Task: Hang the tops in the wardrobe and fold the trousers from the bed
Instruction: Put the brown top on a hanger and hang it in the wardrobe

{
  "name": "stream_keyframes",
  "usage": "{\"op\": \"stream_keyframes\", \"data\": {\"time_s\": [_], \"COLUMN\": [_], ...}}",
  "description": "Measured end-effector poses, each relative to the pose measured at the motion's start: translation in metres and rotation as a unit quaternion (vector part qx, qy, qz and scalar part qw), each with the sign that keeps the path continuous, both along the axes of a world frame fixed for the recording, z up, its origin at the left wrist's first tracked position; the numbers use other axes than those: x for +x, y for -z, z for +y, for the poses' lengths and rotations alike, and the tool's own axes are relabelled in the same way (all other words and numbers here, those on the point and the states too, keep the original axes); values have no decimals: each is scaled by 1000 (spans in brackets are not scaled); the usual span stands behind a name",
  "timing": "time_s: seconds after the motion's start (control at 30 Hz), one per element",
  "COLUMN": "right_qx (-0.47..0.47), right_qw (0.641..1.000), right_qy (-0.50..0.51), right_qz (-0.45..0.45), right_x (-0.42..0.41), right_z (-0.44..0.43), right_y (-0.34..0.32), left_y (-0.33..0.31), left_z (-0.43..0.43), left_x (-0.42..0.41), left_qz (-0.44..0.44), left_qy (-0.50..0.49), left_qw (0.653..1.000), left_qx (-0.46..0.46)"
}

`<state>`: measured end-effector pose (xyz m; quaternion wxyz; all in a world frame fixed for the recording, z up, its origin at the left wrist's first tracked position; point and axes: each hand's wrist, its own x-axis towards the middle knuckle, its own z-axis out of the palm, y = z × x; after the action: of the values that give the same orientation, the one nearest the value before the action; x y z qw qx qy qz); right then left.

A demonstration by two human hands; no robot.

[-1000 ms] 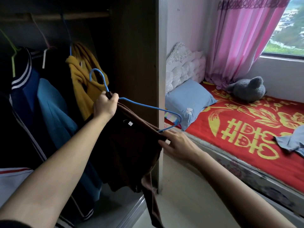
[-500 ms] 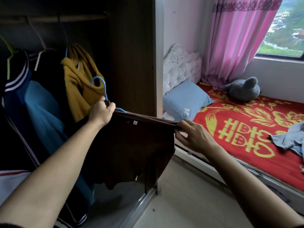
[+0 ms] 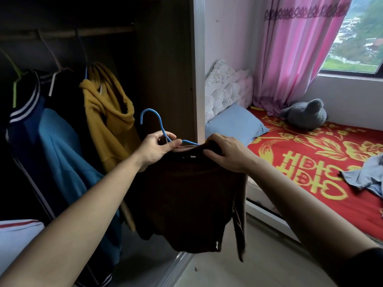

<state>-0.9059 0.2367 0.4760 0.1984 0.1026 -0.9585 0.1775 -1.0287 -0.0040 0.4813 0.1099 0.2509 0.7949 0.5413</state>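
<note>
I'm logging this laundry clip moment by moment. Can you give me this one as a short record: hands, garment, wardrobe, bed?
left hand: grips the blue hanger below its hook
right hand: holds the brown top at its neckline
brown top: hangs from both hands, not yet on the rail
rail: carries a yellow hoodie and other hung clothes
bed: a light blue garment lies on it

**Brown top held at the wardrobe**

A dark brown top (image 3: 186,204) is held up by its collar before the open wardrobe (image 3: 165,69), hung limp on a blue hanger (image 3: 158,123), hook upright; a crumpled grey-blue garment (image 3: 366,177) is left on the red bed (image 3: 310,162).
</note>
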Motion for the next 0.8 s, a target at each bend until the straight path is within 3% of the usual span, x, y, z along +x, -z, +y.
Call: {"op": "stream_keyframes", "data": {"time_s": [0.1,0.2,0.27,0.43,0.57,0.7,0.8], "right_qx": [33,-25,-76,-77,-114,-162,-198], "right_qw": [999,999,995,990,979,963,961], "right_qy": [7,32,65,119,158,107,97], "right_qz": [21,36,24,-8,-56,-187,-166], "right_x": [-1,3,5,6,7,9,8], "right_z": [10,24,35,66,77,66,61], "right_y": [-5,0,7,18,23,36,48], "left_y": [-3,-6,-9,-12,-6,-7,-13], "left_z": [-1,1,2,4,4,3,1], "left_x": [9,15,18,16,8,4,3], "left_qz": [-91,-141,-120,-10,24,30,20], "left_qy": [54,66,48,30,25,23,35], "left_qw": [994,984,988,999,999,998,998], "left_qx": [40,93,90,3,-41,-52,-47]}}
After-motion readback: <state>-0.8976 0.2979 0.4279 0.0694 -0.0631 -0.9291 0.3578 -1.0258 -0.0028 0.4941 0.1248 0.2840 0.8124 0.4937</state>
